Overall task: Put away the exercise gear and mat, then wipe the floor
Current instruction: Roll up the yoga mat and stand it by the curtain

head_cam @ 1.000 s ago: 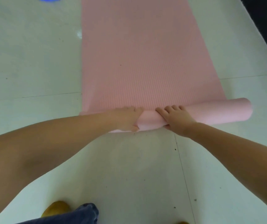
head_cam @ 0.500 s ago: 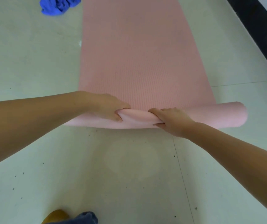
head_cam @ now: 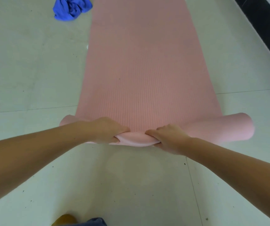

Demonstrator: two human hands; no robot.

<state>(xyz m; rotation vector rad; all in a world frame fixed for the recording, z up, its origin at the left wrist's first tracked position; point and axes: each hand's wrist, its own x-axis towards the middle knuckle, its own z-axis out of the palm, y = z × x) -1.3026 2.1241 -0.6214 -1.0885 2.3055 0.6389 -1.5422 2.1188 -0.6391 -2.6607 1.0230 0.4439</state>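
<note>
**Mat partly rolled, both hands on the roll**

The pink mat (head_cam: 140,62) lies flat on the tiled floor (head_cam: 25,70), running lengthwise away from the person. Its near end is turned up into a roll (head_cam: 212,129) lying crosswise. The roll's right end projects past the mat's right edge; its left end shows just past the left edge.

The left hand (head_cam: 105,129) grips the roll left of the mat's centre line. Its fingers are curled over the top of the roll, and the thumb is tucked under the near fold. The right hand (head_cam: 168,137) grips the roll right of the centre line, fingers curled over the top, thumb beneath. A short span of squeezed roll shows between the two hands.

A crumpled blue cloth (head_cam: 70,8) lies on the floor to the left of the mat's far part, close to its edge but apart from it. A dark strip (head_cam: 268,30) borders the floor well right of the mat.
</note>
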